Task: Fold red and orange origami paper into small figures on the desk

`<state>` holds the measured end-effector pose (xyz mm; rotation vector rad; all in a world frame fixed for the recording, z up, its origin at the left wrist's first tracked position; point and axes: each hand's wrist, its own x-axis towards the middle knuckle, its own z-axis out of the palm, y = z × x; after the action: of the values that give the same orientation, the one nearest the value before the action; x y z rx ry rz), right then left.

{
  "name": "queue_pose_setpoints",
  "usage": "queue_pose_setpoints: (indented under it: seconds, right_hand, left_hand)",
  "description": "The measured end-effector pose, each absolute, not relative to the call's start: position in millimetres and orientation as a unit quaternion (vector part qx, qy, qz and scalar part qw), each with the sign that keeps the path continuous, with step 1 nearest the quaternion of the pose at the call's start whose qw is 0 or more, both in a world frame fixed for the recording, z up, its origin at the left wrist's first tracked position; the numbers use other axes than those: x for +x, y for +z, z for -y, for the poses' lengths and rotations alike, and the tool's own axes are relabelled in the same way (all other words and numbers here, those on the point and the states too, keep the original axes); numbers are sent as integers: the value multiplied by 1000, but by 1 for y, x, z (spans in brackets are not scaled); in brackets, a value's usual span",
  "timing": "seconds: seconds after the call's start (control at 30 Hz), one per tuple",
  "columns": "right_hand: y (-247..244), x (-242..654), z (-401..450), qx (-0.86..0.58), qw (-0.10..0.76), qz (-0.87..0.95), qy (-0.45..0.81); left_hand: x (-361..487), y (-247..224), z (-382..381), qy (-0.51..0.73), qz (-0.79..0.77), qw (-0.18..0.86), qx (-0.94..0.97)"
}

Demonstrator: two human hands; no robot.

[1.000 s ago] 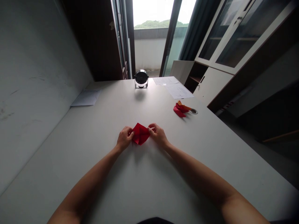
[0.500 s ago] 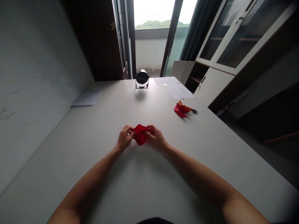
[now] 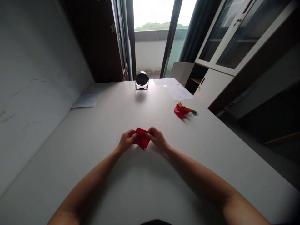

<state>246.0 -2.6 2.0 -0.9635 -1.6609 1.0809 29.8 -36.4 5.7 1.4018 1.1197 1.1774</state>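
A piece of folded red paper [image 3: 142, 138] is held just above the white table in front of me, its creased flaps spread and a point hanging toward me. My left hand [image 3: 127, 138] pinches its left side between thumb and fingers. On the opposite side, my right hand [image 3: 156, 137] grips the upper right edge, thumb on top. The fingers behind the paper are partly hidden.
Folded red and orange paper pieces [image 3: 181, 110] lie to the right beside a round cable hole [image 3: 194, 112]. A round black-and-silver device [image 3: 142, 80] stands at the table's far edge. Printed sheets [image 3: 179, 92] lie far right, more paper [image 3: 86, 99] by the left wall.
The red paper has turned in my hands and its flaps have opened wider, the lower point shifting slightly right and toward me. Both hands keep their grip.
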Motion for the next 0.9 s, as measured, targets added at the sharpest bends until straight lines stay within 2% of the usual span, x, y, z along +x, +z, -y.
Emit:
queue_pose_setpoints:
  seconds: [0.23, 0.63, 0.9]
  right_hand:
    - [2, 245, 2, -386, 445, 654, 475]
    - [2, 243, 7, -392, 398, 710, 429]
    - [1, 246, 2, -384, 432, 642, 503]
  left_hand:
    - [31, 7, 39, 448, -489, 424, 617]
    - [32, 16, 41, 429, -501, 335, 673]
    - [29, 12, 38, 474, -494, 399, 610]
